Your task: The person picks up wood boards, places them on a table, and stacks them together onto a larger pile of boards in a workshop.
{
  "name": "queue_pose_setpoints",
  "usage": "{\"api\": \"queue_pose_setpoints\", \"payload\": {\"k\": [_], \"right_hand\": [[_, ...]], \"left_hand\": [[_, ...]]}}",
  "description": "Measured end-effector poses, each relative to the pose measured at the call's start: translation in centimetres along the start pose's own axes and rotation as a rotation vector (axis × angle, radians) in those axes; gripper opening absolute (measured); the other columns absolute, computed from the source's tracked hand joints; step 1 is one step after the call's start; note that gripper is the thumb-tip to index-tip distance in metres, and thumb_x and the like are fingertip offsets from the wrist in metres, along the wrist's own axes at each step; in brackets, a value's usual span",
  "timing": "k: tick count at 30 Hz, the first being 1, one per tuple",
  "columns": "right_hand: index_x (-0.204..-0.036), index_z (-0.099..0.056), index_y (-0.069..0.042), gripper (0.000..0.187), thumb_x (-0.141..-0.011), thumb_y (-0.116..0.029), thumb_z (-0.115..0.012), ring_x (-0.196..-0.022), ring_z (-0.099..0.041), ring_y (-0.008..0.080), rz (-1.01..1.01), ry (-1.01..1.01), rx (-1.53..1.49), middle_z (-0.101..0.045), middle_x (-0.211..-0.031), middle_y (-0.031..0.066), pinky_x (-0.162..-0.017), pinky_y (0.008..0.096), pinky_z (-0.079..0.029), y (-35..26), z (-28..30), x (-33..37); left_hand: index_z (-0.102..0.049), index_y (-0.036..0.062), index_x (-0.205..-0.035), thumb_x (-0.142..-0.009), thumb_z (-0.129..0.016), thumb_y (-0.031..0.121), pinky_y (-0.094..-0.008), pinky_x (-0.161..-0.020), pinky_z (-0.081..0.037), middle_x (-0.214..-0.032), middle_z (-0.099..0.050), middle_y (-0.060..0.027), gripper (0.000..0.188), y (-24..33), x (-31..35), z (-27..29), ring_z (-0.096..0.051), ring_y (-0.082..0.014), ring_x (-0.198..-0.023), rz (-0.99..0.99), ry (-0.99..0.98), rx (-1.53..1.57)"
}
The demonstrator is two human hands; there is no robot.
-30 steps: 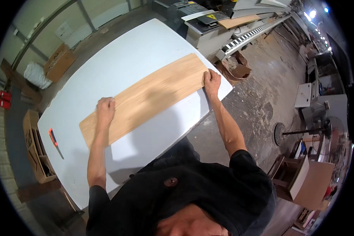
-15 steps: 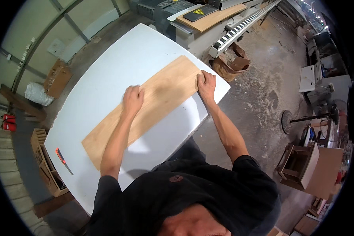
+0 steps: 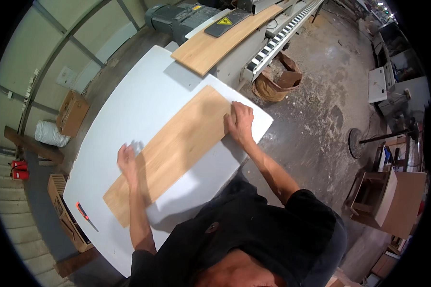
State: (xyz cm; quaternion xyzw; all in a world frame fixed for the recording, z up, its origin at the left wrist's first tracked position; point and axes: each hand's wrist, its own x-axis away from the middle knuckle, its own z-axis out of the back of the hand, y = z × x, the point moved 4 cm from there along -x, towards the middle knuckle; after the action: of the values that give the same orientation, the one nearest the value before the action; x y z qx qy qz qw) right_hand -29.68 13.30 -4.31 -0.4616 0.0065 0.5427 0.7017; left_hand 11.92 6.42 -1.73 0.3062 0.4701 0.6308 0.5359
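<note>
A long wooden board (image 3: 177, 148) with light grain lies flat and slantwise on the white tabletop (image 3: 124, 115). My left hand (image 3: 127, 165) is beside its far-left edge, fingers loosely curled and apart with nothing in them. At the board's right end is my right hand (image 3: 242, 122), its thumb over the edge and its fingers spread against that end. Beyond it a second board (image 3: 215, 45) juts from the machine over the table's far edge. An orange-and-black utility knife (image 3: 85, 215) rests near the table's left side, its blade pointing toward me.
A grey motor (image 3: 182, 21) and a machine rail with a black-and-white strip (image 3: 282, 38) stand beyond the table. Right of it sits an open brown sack (image 3: 275, 86). A wooden crate (image 3: 64, 210) is by the left edge. A stand fan's base (image 3: 355, 142) is on the right floor.
My left hand has come off the board's surface to its far-left side. My right hand has loosened at the end. The second board has slid out from the machine toward the table.
</note>
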Motion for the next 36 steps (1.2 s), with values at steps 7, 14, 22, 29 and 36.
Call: {"api": "queue_pose_setpoints", "payload": {"k": [7, 14, 22, 29, 36], "right_hand": [[-0.128, -0.050, -0.003, 0.049, -0.084, -0.018, -0.062, -0.125, -0.039, 0.0377, 0.338, -0.175, -0.224, -0.049, -0.129, 0.0161, -0.103, 0.0475, -0.033, -4.9, 0.0, -6.9], [-0.128, -0.052, -0.004, 0.046, -0.090, -0.031, -0.054, -0.130, -0.037, 0.0353, 0.579, -0.270, -0.032, -0.047, -0.135, 0.0154, -0.106, 0.0464, -0.031, -3.3, -6.1, -12.6], [-0.139, -0.041, -0.006, 0.060, -0.096, -0.047, -0.035, -0.137, -0.032, 0.0299, 0.367, -0.383, 0.491, -0.037, -0.147, 0.0125, -0.110, 0.0513, -0.024, 4.3, -7.3, -22.1], [-0.130, -0.049, -0.005, 0.059, -0.093, -0.050, -0.041, -0.131, -0.040, 0.0338, 0.039, -0.319, 0.572, -0.043, -0.140, 0.0199, -0.105, 0.0515, -0.034, 12.7, -5.8, -32.1], [-0.098, -0.064, 0.002, 0.052, -0.086, -0.047, -0.054, -0.090, -0.062, 0.0447, 0.074, -0.370, 0.214, -0.064, -0.090, 0.0294, -0.082, 0.0480, -0.049, 9.9, -7.6, -32.0]], "left_hand": [[-0.050, -0.0097, -0.117, -0.087, -0.069, 0.029, -0.0377, -0.083, -0.053, -0.111, -0.059, -0.0192, 0.053, 6.1, -6.2, -19.9, -0.060, -0.0255, -0.100, 0.536, -0.327, 0.732], [-0.048, -0.0075, -0.123, -0.088, -0.068, 0.014, -0.0408, -0.083, -0.054, -0.116, -0.060, -0.0158, 0.046, 5.9, -8.5, -23.4, -0.061, -0.0263, -0.102, 0.534, -0.221, 0.836], [-0.045, -0.0063, -0.128, -0.089, -0.066, 0.012, -0.0417, -0.091, -0.050, -0.124, -0.056, -0.0142, 0.048, 5.0, -6.1, -15.1, -0.057, -0.0256, -0.111, 0.548, -0.146, 0.673], [-0.045, -0.0058, -0.127, -0.090, -0.064, 0.017, -0.0391, -0.089, -0.051, -0.120, -0.058, -0.0158, 0.047, 4.2, -1.6, -6.1, -0.060, -0.0264, -0.106, 0.543, -0.040, 0.555], [-0.047, -0.0062, -0.126, -0.083, -0.074, 0.022, -0.0357, -0.087, -0.053, -0.116, -0.060, -0.0161, 0.059, 0.7, 4.3, 4.7, -0.061, -0.0265, -0.103, 0.601, 0.073, 0.490]]}}
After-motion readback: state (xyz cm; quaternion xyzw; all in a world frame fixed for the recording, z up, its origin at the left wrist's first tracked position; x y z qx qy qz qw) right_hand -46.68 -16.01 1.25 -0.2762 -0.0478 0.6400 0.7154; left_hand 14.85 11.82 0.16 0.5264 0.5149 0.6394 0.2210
